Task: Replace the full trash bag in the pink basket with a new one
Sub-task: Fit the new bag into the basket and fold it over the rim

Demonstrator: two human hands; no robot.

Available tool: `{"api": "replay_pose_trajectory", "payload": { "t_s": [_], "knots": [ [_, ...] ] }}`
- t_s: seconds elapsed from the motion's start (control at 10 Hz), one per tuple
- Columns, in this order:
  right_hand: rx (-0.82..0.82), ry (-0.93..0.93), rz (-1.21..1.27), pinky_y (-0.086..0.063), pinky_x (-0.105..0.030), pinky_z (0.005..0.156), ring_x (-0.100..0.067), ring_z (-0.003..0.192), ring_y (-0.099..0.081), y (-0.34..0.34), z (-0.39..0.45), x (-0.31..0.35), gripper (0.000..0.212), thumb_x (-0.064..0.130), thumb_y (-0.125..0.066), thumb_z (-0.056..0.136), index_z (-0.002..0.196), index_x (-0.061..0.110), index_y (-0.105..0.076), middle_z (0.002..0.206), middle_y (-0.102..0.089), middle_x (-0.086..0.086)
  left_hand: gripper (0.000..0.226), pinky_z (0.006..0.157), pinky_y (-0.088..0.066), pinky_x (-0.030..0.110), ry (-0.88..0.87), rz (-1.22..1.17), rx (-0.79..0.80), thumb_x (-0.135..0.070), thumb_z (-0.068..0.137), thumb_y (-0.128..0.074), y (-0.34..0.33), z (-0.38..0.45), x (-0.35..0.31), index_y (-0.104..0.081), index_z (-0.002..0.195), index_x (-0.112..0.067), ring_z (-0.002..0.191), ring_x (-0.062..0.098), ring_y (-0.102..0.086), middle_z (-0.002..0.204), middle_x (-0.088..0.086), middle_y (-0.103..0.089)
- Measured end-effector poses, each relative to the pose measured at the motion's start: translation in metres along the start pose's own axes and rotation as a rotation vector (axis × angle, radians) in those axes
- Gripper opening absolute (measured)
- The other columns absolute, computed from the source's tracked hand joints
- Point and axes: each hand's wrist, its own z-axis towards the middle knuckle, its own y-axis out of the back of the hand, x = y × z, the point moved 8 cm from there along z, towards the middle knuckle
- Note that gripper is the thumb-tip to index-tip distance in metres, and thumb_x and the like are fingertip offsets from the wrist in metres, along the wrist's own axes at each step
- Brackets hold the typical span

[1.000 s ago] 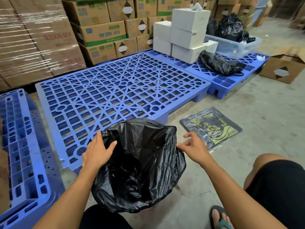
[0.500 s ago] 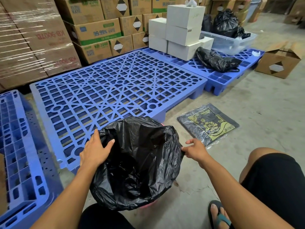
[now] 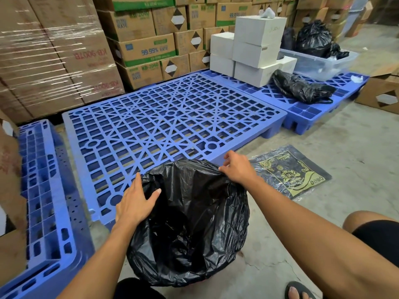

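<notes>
A black trash bag (image 3: 194, 229) lines a basket on the concrete floor in front of me and drapes over its rim, so almost all of the basket is hidden. My left hand (image 3: 135, 203) lies flat on the bag at the left rim, fingers spread. My right hand (image 3: 237, 169) is on the far right rim, fingers curled over the bag's edge. A flat pack of black bags with a gold print (image 3: 289, 171) lies on the floor to the right. A tied full black bag (image 3: 313, 37) sits in a clear tub at the back.
A blue plastic pallet (image 3: 162, 126) lies just beyond the basket, another (image 3: 41, 201) stands at the left. White boxes (image 3: 254, 48) and a crumpled black bag (image 3: 300, 87) rest on a third pallet. Cardboard cartons (image 3: 140, 48) wall the back. My knee (image 3: 375, 231) is at right.
My right hand has moved from the bag's right side up to the far rim. My left hand stayed on the left rim. The view shifted closer.
</notes>
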Motion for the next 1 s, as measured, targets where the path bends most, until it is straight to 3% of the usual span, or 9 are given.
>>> {"api": "replay_pose_trajectory", "payload": {
  "t_s": [0.3,0.5,0.6,0.7,0.8,0.9,1.0],
  "knots": [
    [-0.027,0.010,-0.046,-0.055,-0.045,0.079,-0.031,0.087,-0.063,-0.006,0.029,-0.009,0.020,0.004,-0.057,0.084,0.103,0.009,-0.059,0.099,-0.067,-0.017,0.088,0.096,-0.047,0.046,0.004,-0.011,-0.006,-0.066,0.086,-0.042,-0.002,0.003,0.000,0.001,0.151,-0.026,0.140,0.025,-0.035,0.158,0.001,-0.027],
    [0.056,-0.117,0.016,-0.049,-0.040,0.084,-0.036,0.100,-0.059,-0.016,0.045,-0.032,0.019,0.006,-0.059,0.084,0.104,0.003,-0.059,0.111,-0.063,-0.024,0.087,0.093,-0.050,0.041,-0.001,-0.031,-0.006,-0.066,0.086,-0.043,0.000,0.004,0.000,0.001,0.151,-0.030,0.141,0.023,-0.036,0.157,-0.003,-0.028],
    [0.070,-0.052,-0.016,-0.046,-0.042,0.089,-0.036,0.109,-0.056,-0.019,0.047,-0.021,0.029,0.018,-0.054,0.091,0.115,0.004,-0.054,0.120,-0.060,-0.022,0.084,0.095,-0.048,0.041,-0.005,-0.056,0.014,-0.062,0.088,-0.044,0.000,0.004,-0.001,0.000,0.151,-0.030,0.142,0.022,-0.033,0.159,-0.005,-0.023],
    [0.093,0.140,-0.052,-0.046,-0.045,0.096,-0.033,0.118,-0.053,-0.029,0.043,0.007,0.042,0.033,-0.050,0.093,0.127,0.008,-0.048,0.128,-0.058,-0.016,0.078,0.107,-0.039,0.043,0.001,-0.142,0.041,-0.054,0.090,-0.047,0.002,0.006,0.004,-0.007,0.152,-0.026,0.143,0.023,-0.031,0.159,0.000,-0.024],
    [0.205,0.272,-0.204,-0.049,-0.046,0.089,-0.033,0.110,-0.057,-0.050,0.034,0.023,0.036,0.032,-0.049,0.093,0.122,0.011,-0.049,0.120,-0.062,-0.016,0.075,0.115,-0.032,0.042,0.014,-0.144,0.053,-0.048,0.093,-0.048,0.003,0.002,0.011,-0.015,0.151,-0.016,0.144,0.024,-0.029,0.159,0.005,-0.025],
    [0.278,0.217,-0.278,-0.050,-0.047,0.085,-0.036,0.103,-0.058,-0.064,0.036,0.014,0.030,0.030,-0.048,0.094,0.115,0.009,-0.048,0.115,-0.062,-0.019,0.076,0.117,-0.029,0.040,0.036,-0.167,0.127,-0.049,0.093,-0.047,-0.001,-0.005,0.019,-0.014,0.151,-0.014,0.144,0.025,-0.027,0.159,0.006,-0.023],
    [0.378,0.161,-0.314,-0.045,-0.047,0.096,-0.036,0.119,-0.051,-0.063,0.035,0.014,0.050,0.038,-0.049,0.093,0.131,0.006,-0.039,0.133,-0.052,-0.020,0.075,0.116,-0.029,0.040,0.062,-0.216,0.133,-0.049,0.093,-0.046,0.008,-0.017,0.026,-0.015,0.151,-0.015,0.144,0.025,-0.029,0.159,0.006,-0.024]
  ]
}}
